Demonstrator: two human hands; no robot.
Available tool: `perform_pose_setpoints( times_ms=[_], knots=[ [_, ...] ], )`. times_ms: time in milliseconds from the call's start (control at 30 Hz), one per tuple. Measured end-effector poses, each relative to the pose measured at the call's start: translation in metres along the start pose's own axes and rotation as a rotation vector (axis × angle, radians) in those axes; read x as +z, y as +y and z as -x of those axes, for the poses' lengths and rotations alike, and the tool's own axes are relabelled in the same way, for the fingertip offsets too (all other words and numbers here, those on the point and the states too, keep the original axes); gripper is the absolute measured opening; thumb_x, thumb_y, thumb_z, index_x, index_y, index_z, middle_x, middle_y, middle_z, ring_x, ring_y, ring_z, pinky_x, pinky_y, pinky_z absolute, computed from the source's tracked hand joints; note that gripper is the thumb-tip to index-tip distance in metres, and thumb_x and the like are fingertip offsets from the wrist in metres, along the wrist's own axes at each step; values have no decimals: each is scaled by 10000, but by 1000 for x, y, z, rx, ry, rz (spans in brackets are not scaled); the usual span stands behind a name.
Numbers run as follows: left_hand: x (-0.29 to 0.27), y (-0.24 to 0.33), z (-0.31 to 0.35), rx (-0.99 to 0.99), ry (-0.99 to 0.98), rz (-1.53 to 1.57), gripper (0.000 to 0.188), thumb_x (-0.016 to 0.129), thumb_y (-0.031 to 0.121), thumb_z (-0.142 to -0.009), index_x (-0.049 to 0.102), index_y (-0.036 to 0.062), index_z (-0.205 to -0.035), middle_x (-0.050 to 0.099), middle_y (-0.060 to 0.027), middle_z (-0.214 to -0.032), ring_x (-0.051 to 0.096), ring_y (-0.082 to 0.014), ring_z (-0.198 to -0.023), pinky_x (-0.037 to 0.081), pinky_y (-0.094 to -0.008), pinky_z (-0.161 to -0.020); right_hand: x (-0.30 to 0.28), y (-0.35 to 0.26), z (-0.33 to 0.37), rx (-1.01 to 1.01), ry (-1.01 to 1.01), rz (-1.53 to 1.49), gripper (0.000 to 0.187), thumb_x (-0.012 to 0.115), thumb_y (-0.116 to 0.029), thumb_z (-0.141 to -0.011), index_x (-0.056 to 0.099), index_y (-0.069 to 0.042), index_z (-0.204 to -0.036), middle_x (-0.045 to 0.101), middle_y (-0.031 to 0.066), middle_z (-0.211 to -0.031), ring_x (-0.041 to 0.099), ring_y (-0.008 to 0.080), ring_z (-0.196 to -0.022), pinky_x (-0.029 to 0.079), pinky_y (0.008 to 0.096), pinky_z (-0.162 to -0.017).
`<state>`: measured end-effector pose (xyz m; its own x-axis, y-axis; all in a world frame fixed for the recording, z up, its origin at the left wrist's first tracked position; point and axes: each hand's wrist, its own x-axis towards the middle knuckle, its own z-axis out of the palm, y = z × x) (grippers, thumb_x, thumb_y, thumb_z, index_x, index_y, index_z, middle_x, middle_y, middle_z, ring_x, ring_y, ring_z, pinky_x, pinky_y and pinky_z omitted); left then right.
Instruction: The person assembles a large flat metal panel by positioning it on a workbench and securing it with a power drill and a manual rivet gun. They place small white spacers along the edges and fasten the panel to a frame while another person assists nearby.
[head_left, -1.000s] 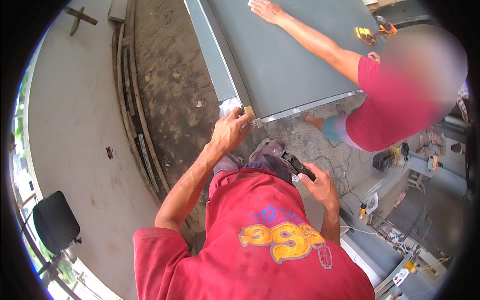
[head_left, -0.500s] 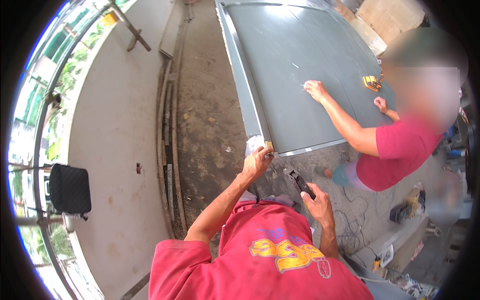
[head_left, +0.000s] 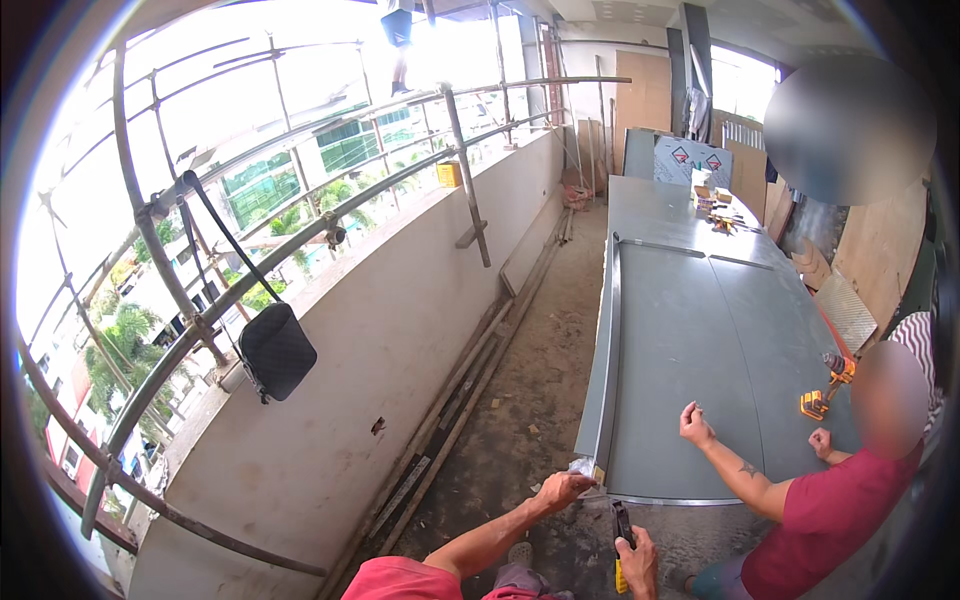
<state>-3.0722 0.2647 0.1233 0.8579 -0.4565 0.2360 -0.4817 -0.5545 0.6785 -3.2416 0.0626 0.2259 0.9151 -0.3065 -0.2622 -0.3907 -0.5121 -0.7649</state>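
Observation:
At the near left corner of a large grey panel [head_left: 670, 400], my left hand [head_left: 562, 490] is closed, its fingertips pinched at the edge strip. What lies between them is too small to make out. Crumpled white material [head_left: 582, 467] and a small tan piece [head_left: 598, 474] sit right by those fingers. My right hand [head_left: 637, 560] is wrapped round a black hand tool [head_left: 622, 520], held upright just off the panel's near edge. Something yellow [head_left: 620, 578] shows below that grip; whether it belongs to the tool, I cannot tell.
A co-worker [head_left: 810, 510] in a red shirt reaches over the panel from the right, beside a yellow-black cordless drill [head_left: 828, 385]. Left are a low wall [head_left: 400, 350], a hanging black bag [head_left: 278, 350] and scaffold pipes [head_left: 350, 210]. Long strips [head_left: 440, 440] lie along the wall's foot.
The view has tilted up and shows more of the panel and room. My left hand stays at the corner; my right keeps the tool, now pointing more upright. The co-worker's hand remains above the panel.

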Motion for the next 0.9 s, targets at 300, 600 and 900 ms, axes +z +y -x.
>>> perform_pose_setpoints(
  times_ms=[300, 600, 900],
  knots=[
    [13, 10, 14, -247, 194, 346, 264, 677, 57, -808, 669, 59, -1072, 706, -118, -949, 671, -161, -800, 530, -306, -729, 6, 33, 24, -148, 4, -179, 446, 641, -251, -868, 556, -8, -1233, 653, 217, -1069, 630, 353, -990, 484, 397, -854],
    [22, 31, 20, -395, 104, 508, 395, 629, 68, -854, 614, 91, -1248, 682, -69, -1086, 635, -135, -794, 525, -291, -709, -12, 46, 51, -38, -99, -57, 432, 629, -254, -890, 552, -15, -1241, 657, 137, -805, 632, 214, -723, 484, 356, -675],
    [12, 19, -13, -578, 217, 556, 414, 577, 312, -914, 631, -3, -1178, 720, -139, -951, 705, -205, -808, 531, -330, -760, -12, 58, 52, -3, -110, -77, 418, 628, -251, -899, 551, -14, -1235, 636, 121, -755, 594, 192, -673, 468, 351, -647]
  ],
)
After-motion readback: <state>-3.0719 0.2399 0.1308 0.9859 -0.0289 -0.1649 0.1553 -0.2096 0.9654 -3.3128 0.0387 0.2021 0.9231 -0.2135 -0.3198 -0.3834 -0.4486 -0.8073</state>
